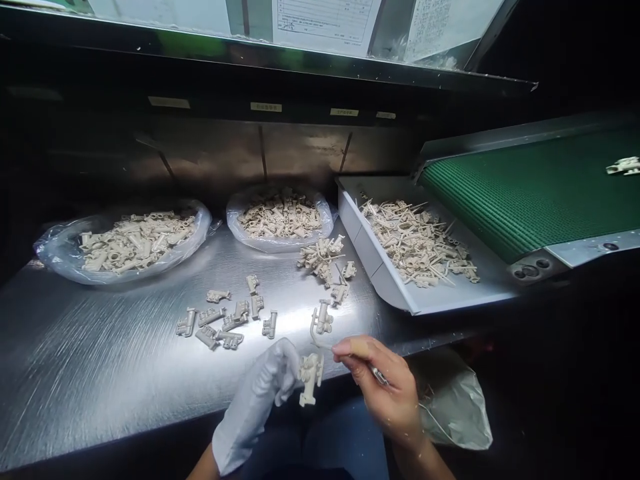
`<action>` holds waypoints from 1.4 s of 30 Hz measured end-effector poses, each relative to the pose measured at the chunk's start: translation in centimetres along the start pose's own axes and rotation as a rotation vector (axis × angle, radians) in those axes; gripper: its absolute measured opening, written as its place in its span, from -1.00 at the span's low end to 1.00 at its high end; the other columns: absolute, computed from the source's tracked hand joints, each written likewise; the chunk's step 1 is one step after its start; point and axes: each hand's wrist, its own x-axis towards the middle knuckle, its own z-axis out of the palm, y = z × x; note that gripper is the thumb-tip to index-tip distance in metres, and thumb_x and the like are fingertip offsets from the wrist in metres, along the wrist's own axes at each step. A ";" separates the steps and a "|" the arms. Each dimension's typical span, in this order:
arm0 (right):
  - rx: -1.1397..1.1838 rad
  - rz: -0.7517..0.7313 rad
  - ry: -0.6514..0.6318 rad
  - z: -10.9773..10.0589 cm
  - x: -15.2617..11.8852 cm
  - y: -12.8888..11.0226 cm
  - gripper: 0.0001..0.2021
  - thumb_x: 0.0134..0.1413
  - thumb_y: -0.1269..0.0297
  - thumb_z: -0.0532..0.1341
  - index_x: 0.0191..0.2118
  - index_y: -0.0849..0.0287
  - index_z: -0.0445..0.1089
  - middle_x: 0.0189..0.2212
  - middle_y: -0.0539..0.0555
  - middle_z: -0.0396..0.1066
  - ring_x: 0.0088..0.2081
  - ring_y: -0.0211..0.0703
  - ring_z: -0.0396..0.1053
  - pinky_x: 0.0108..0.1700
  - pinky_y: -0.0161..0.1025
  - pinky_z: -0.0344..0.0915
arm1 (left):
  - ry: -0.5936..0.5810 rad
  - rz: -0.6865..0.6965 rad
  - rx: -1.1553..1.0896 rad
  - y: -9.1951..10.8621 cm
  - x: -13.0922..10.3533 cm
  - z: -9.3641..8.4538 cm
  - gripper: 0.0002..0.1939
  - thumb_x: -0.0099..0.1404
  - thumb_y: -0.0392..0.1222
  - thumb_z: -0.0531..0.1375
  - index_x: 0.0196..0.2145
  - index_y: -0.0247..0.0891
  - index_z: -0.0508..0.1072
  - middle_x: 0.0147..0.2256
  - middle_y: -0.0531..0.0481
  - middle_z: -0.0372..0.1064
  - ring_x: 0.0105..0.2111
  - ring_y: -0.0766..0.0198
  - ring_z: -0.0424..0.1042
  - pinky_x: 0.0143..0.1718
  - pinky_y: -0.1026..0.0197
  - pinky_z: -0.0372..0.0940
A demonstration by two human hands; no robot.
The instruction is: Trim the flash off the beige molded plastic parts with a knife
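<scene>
My left hand, in a white glove, is closed with its fingertips at a beige moulded plastic part with short tubes. My bare right hand pinches a thin curved sprue between thumb and forefinger; another beige part hangs on its upper end. A small metal tool shows between the right hand's fingers, mostly hidden. Beyond the hands, several loose beige parts lie on the steel table. A small heap of parts with sprues is further back.
Two plastic-lined round containers hold piles of beige parts. A white tray of parts with sprues stands under the end of a green conveyor belt. A pale bag hangs below the table edge at right.
</scene>
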 end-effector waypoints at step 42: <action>-0.063 0.221 0.012 1.6 -2.5 1.8 -0.68 0.44 0.16 0.12 -0.39 0.11 0.38 -0.53 -0.04 0.32 -0.50 -0.23 0.26 -0.40 -0.28 0.15 | 0.058 0.067 0.357 -1.2 -0.1 2.8 -0.63 0.51 0.11 0.11 -0.35 -0.17 0.41 -0.37 0.03 0.42 -0.35 0.17 0.37 -0.26 0.16 0.30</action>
